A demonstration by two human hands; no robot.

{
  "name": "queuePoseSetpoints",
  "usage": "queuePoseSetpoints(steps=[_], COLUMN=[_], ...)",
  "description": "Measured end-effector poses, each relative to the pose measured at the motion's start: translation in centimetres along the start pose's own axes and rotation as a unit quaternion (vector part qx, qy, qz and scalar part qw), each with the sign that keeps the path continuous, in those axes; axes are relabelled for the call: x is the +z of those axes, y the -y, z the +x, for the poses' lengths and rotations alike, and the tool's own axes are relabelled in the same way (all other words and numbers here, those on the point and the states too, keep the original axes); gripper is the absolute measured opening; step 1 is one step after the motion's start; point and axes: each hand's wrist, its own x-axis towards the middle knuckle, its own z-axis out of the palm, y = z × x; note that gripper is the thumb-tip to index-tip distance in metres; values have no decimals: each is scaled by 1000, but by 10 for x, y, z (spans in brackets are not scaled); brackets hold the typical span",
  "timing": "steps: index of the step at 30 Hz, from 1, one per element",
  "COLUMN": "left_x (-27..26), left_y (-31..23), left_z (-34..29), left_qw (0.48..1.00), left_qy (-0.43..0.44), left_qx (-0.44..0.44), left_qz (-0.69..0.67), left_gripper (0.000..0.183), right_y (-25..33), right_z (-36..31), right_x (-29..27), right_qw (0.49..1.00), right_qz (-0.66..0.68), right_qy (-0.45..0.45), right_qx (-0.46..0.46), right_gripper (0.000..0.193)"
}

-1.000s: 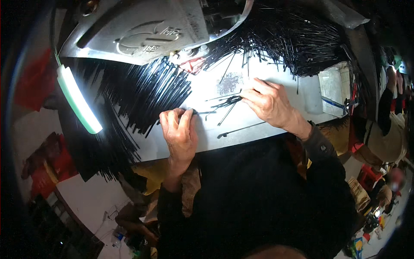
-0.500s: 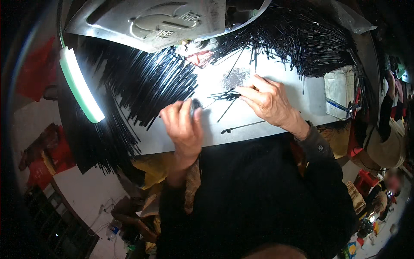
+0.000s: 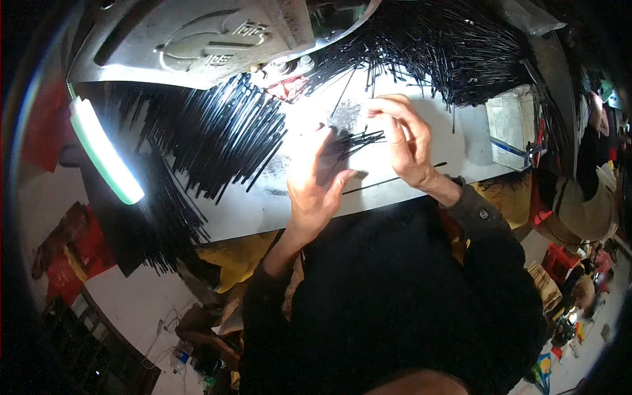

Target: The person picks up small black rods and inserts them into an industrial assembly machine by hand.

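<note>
A loose bunch of thin black strips (image 3: pixel 355 143) lies on the white tabletop between my hands. My left hand (image 3: pixel 313 184) is at the bunch's left end, thumb spread from the fingers; its fingertips are washed out by glare. My right hand (image 3: pixel 411 145) is raised just right of the bunch, with bent fingers apart and no strip visible in them. A longer single black strip (image 3: pixel 395 179) lies nearer the front edge, partly behind my right hand. Beyond my hands is a dark, speckled patch (image 3: pixel 345 116) on the surface.
Dense rows of black strips (image 3: pixel 210 135) cover the left side; a tangled heap (image 3: pixel 454 52) fills the back right. A grey metal machine (image 3: pixel 204 43) overhangs the far left, beside a lit lamp (image 3: pixel 105 151). At right stands a whitish block (image 3: pixel 510 128) with a blue band.
My left hand has moved right, its thumb spreading. My right hand has lifted off the strips, fingers parting. The view has shifted slightly, and the bunch lies at a different angle.
</note>
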Motion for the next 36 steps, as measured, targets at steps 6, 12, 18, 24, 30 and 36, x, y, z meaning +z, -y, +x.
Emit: queuePoseSetpoints(steps=[6,12,18,24,30,36], left_x=[6,-20,-11,-14,-6,-17], left_y=[15,6,17,16,18,18], left_z=[-2,5,11,10,15,5], left_qw=[999,977,972,985,991,994], left_qy=[14,8,10,-6,11,4], left_qx=[17,102,116,91,93,64], left_qz=[-39,187,204,146,91,86], left_gripper=[64,62,47,48,59,54], right_y=[-10,17,15,11,7,10], right_z=[3,9,11,4,-9,11], right_x=[6,-37,-11,-16,25,-13], right_qw=[991,964,911,972,998,940], right_qz=[120,-170,-322,-177,44,-267], right_qy=[27,190,223,138,16,181], right_qx=[43,72,-130,-74,38,-111], right_gripper=[29,38,48,36,26,27])
